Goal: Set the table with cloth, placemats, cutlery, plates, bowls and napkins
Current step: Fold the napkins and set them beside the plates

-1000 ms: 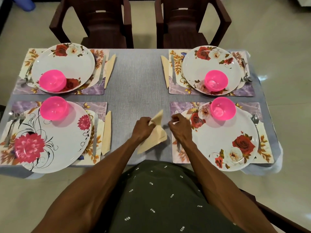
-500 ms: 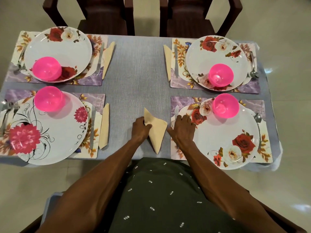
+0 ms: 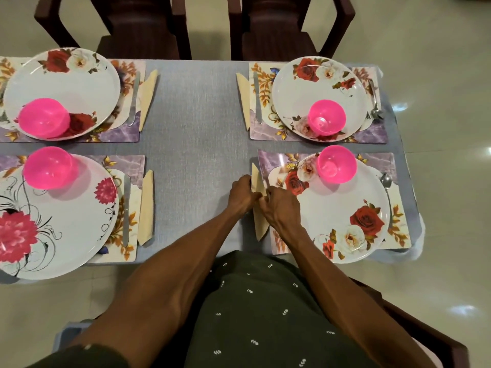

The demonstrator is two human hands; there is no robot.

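Folded cream napkin (image 3: 259, 224) lies long and narrow on the grey cloth (image 3: 196, 144), along the left edge of the near-right placemat (image 3: 401, 235); its far tip and near tip show, the middle is hidden under the hands. Left hand (image 3: 241, 195) rests on the napkin's left edge, fingers curled down onto it. Right hand (image 3: 281, 205) meets it from the right, fingers bent and pinching at the napkin's right edge; cannot tell how firm the hold is. The two hands touch over the napkin.

Just right of the napkin: a white rose plate (image 3: 345, 219) with a pink bowl (image 3: 337, 164) on its far rim, a spoon (image 3: 387, 192) at its right.

Other three settings each have placemat, plate, pink bowl, knife and folded napkin: far right plate (image 3: 318, 86), far left plate (image 3: 66, 83), near left plate (image 3: 53, 224) with a pink flower. Near-left napkin (image 3: 147, 208) lies beside its knife (image 3: 126, 208).

Two dark chairs (image 3: 279, 25) stand at the far side of the surface. A dark green dotted garment (image 3: 265, 314) fills the near edge.
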